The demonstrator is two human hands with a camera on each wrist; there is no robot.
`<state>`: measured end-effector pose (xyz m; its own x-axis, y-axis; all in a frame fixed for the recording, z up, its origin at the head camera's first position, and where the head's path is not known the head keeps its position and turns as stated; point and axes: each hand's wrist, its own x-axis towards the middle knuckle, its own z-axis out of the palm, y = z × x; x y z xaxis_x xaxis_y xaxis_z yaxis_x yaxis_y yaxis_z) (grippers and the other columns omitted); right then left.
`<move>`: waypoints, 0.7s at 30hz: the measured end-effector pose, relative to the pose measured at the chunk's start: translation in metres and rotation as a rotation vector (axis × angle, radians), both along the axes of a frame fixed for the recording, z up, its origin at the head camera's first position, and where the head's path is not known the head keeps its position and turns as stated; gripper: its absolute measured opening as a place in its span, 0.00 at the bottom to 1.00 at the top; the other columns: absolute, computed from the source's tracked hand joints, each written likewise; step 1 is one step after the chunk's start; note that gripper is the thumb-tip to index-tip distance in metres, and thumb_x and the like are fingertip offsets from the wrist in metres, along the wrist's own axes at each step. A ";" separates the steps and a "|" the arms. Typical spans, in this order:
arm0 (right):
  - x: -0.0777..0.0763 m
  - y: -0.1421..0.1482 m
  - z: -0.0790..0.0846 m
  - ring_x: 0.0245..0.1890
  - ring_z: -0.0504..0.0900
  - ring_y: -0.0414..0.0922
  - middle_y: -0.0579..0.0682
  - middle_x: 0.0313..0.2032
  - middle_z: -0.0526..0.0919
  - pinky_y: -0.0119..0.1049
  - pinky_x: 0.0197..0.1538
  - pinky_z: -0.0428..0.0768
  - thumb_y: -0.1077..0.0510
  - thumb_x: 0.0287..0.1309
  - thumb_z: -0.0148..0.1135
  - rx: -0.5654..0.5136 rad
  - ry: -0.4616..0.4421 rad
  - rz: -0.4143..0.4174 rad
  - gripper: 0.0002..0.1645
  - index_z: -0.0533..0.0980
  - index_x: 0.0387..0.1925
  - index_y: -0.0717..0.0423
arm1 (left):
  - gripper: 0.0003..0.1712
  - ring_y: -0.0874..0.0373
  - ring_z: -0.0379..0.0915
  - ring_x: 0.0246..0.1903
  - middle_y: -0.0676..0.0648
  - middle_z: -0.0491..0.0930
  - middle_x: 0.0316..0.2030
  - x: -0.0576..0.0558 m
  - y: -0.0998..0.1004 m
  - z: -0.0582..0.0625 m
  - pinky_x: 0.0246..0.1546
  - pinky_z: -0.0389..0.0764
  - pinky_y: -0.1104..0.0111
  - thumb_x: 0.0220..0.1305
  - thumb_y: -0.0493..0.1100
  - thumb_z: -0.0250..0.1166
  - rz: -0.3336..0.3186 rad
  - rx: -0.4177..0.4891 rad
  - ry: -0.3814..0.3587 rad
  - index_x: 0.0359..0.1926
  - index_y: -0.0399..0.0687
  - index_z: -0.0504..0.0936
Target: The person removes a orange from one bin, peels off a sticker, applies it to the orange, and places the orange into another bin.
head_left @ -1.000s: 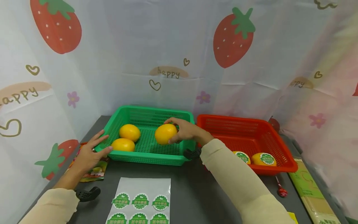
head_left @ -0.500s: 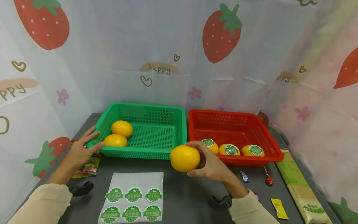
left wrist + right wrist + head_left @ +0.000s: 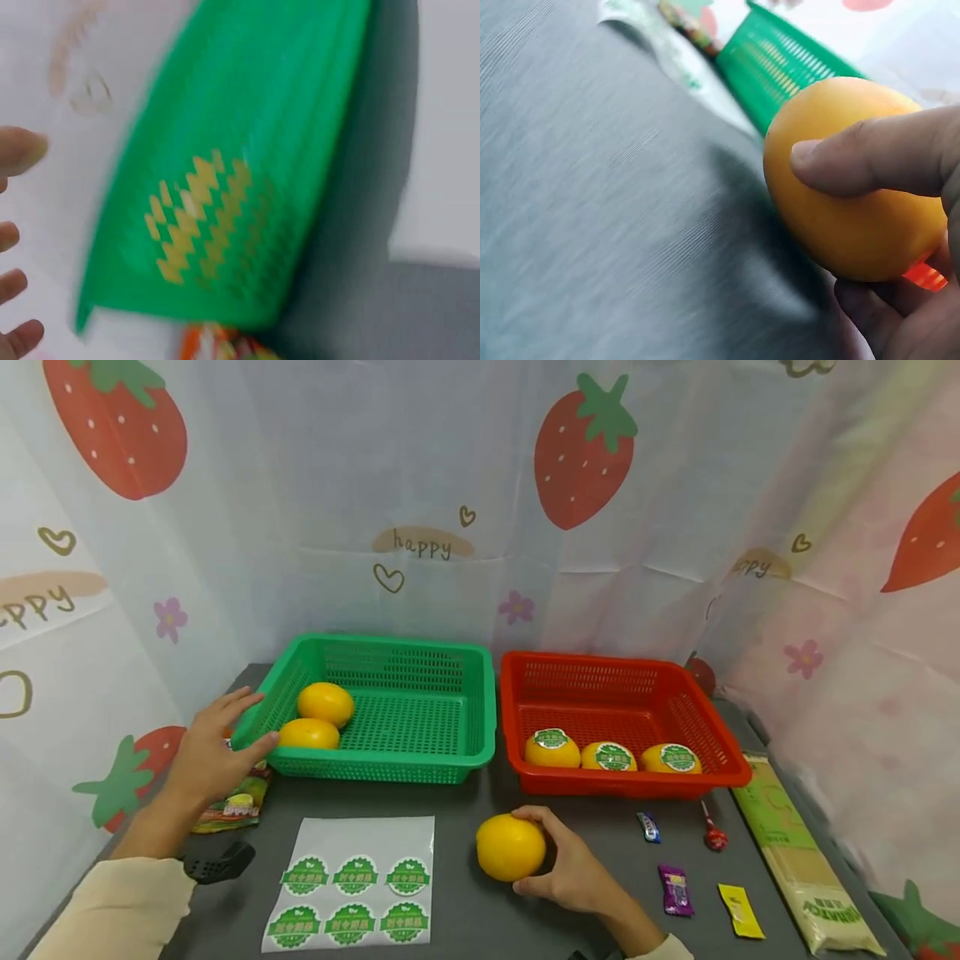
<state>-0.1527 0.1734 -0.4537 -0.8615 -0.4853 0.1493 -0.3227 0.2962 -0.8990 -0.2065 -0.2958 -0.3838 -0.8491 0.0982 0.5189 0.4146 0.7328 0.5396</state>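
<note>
I'm seeing the right hand (image 3: 566, 870) gripping a yellow fruit (image 3: 510, 849), the left hand (image 3: 212, 758) hovering, fingers spread, near the green basket (image 3: 382, 767).

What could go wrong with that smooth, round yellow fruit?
If the right hand loosens, the smooth, round yellow fruit might roll across the flat, dark grey tabletop.

It could also roll onto the white paper sheet of round green stickers lying nearby, perhaps creasing it.

And the left hand is right by the rectangular green plastic basket, so a bump might jiggle the two yellow fruits inside.
</note>
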 end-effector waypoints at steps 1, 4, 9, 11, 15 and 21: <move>0.001 0.000 -0.002 0.52 0.73 0.48 0.47 0.58 0.71 0.45 0.59 0.69 0.69 0.40 0.77 0.002 -0.003 0.002 0.48 0.64 0.64 0.53 | 0.32 0.29 0.55 0.61 0.32 0.64 0.64 0.005 0.007 0.003 0.49 0.61 0.32 0.58 0.39 0.70 -0.009 0.011 0.063 0.62 0.33 0.72; 0.003 0.001 -0.008 0.53 0.72 0.49 0.49 0.59 0.71 0.44 0.59 0.68 0.69 0.42 0.76 -0.016 0.006 0.028 0.48 0.63 0.64 0.55 | 0.29 0.36 0.62 0.58 0.36 0.71 0.59 0.020 0.033 0.008 0.50 0.67 0.44 0.51 0.34 0.70 -0.061 0.019 0.216 0.57 0.33 0.77; 0.002 0.006 -0.017 0.53 0.72 0.49 0.50 0.60 0.70 0.40 0.57 0.71 0.64 0.54 0.70 -0.070 0.026 0.082 0.40 0.62 0.66 0.51 | 0.28 0.46 0.67 0.55 0.42 0.75 0.55 0.044 0.081 -0.005 0.53 0.66 0.70 0.48 0.32 0.71 -0.216 0.027 0.251 0.54 0.36 0.80; 0.001 0.007 -0.019 0.52 0.73 0.50 0.50 0.60 0.70 0.40 0.56 0.72 0.63 0.59 0.65 -0.095 0.012 0.098 0.35 0.63 0.65 0.49 | 0.27 0.49 0.69 0.54 0.45 0.75 0.54 0.051 0.096 -0.018 0.55 0.66 0.71 0.50 0.32 0.72 -0.263 0.047 0.203 0.54 0.38 0.80; 0.001 0.007 -0.022 0.51 0.73 0.51 0.51 0.60 0.70 0.40 0.55 0.72 0.62 0.63 0.61 -0.119 0.004 0.110 0.30 0.64 0.65 0.50 | 0.24 0.52 0.69 0.54 0.47 0.75 0.54 0.061 0.116 -0.042 0.50 0.73 0.59 0.54 0.34 0.72 -0.309 0.082 0.069 0.54 0.42 0.81; 0.002 0.008 -0.017 0.54 0.71 0.51 0.52 0.62 0.68 0.40 0.58 0.70 0.63 0.62 0.63 -0.099 -0.010 0.096 0.35 0.62 0.68 0.56 | 0.19 0.51 0.68 0.55 0.44 0.74 0.54 0.063 0.135 -0.060 0.49 0.73 0.48 0.60 0.40 0.69 -0.371 0.072 -0.147 0.53 0.40 0.81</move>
<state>-0.1504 0.1810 -0.4707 -0.8134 -0.5490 0.1924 -0.3363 0.1738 -0.9256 -0.1431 -0.1611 -0.4443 -0.8287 0.3797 0.4113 0.5582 0.5060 0.6575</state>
